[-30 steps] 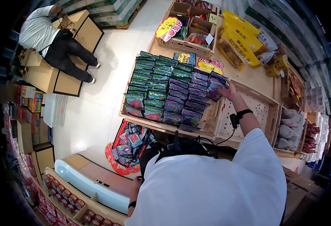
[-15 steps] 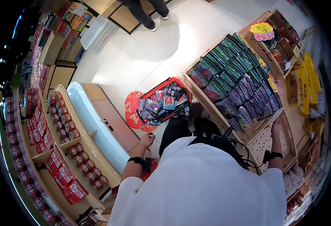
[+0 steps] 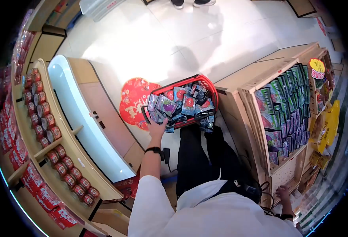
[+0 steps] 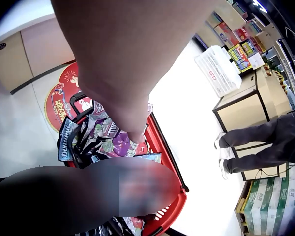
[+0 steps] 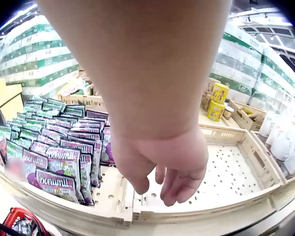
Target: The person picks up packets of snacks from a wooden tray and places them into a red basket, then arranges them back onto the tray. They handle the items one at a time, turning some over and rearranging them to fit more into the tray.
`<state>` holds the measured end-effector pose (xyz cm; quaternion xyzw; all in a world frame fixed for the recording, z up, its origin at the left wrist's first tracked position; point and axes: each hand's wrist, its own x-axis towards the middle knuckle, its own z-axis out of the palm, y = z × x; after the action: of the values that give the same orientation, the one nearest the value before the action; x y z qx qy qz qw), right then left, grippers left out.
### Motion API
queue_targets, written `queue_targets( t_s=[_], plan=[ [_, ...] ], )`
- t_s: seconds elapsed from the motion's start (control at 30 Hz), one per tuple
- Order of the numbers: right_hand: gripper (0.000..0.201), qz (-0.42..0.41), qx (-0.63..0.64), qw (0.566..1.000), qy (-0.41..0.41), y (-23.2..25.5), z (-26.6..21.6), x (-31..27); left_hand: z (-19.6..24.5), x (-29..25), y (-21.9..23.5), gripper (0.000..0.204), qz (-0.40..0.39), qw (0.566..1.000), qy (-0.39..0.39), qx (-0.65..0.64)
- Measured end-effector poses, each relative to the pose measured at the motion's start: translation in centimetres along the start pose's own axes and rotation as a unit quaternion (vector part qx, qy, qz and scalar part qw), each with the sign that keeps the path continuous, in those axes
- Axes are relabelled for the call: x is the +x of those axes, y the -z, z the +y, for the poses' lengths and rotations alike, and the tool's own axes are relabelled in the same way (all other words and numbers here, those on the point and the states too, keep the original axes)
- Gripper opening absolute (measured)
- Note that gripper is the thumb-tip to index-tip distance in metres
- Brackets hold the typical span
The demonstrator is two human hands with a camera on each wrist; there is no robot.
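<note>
A red shopping basket on the floor holds a heap of glossy snack packets with fruit pictures, purple and red. Over its near left edge reaches my left hand, fingers extended at a purple-fruit packet. In the left wrist view a fingertip meets the packets, while the other fingers are hidden. My right hand hangs loosely curled with nothing in it, over the front of a perforated wooden crate. Beside it, rows of similar packets stand in the neighbouring crate.
A curved shelf with red cans runs along the left. A red floor sticker lies by the basket. The wooden display stand rises on the right. Another person's legs show beyond the basket.
My view has swung from the display crates to the basket. The right hand has let go of a packet in the display and drawn back; the left has reached forward to the basket.
</note>
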<state>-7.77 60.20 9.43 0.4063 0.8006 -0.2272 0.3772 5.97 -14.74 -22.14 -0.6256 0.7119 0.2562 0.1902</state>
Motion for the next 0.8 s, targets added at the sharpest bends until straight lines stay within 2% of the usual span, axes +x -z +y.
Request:
queue_targets(
  t_s=[0.07,0.1,0.13,0.2,0.27,0.3,0.33,0.4,0.47,0.53,0.6,0.63,0.67,0.73,0.8],
  plan=[
    [0.039,-0.012,-0.024,0.999,-0.043,0.3,1.0,-1.3,1.2,2.6,-0.8,0.117,0.024,0.999,0.011,-0.031],
    [0.04,0.005,-0.037,0.996,-0.076,-0.5,0.0,-3.3,0.1,5.3,-3.6,0.129,0.078,0.997,-0.011,-0.014],
    [0.04,0.023,-0.053,0.992,-0.109,-1.7,-1.9,-5.5,1.2,6.2,-3.3,0.135,0.029,0.998,0.054,0.001],
    [0.041,0.03,-0.101,0.985,-0.139,-1.2,-0.9,-5.6,0.1,8.6,-5.4,0.133,-0.014,0.994,0.105,-0.018],
    [0.041,0.026,-0.074,0.988,-0.134,-1.5,-1.4,-7.1,-2.8,9.7,-7.9,0.121,-0.017,0.987,0.122,-0.102],
    [0.041,0.016,-0.072,0.988,-0.139,-1.8,-1.9,-7.5,-3.0,9.4,-8.2,0.083,0.001,0.989,0.136,-0.056],
    [0.039,0.0,-0.075,0.987,-0.142,-1.8,-1.9,-7.5,-3.8,9.2,-8.2,0.083,-0.001,0.989,0.14,-0.058],
    [0.039,0.004,-0.084,0.986,-0.145,-3.0,-3.8,-8.3,-6.5,8.6,-8.5,0.044,-0.062,0.981,0.113,-0.142],
    [0.039,0.01,-0.064,0.989,-0.135,-3.8,-5.0,-8.7,-8.3,7.3,-8.6,0.027,-0.04,0.982,0.081,-0.167],
    [0.039,0.016,-0.044,0.992,-0.121,-4.8,-6.2,-8.8,-6.8,4.5,-4.4,0.027,-0.068,0.985,0.064,-0.143],
    [0.039,0.017,-0.046,0.994,-0.102,-5.6,-7.1,-9.1,-5.0,2.9,-0.5,0.026,-0.132,0.99,-0.013,-0.05],
    [0.037,0.015,-0.033,0.996,-0.083,-5.5,-6.3,-8.5,-4.8,2.6,-0.2,0.025,-0.142,0.988,-0.035,-0.047],
    [0.037,0.018,-0.029,0.996,-0.078,-5.7,-6.5,-8.6,-3.7,2.2,1.1,0.023,-0.154,0.981,-0.094,-0.074],
    [0.037,0.002,-0.039,0.995,-0.094,-6.5,-6.7,-8.7,-2.4,3.5,1.8,0.023,-0.193,0.964,-0.167,-0.08],
    [0.037,-0.012,-0.026,0.995,-0.098,-6.1,-6.0,-8.4,-2.4,7.0,-0.4,0.023,-0.148,0.952,-0.259,-0.072]
  ],
)
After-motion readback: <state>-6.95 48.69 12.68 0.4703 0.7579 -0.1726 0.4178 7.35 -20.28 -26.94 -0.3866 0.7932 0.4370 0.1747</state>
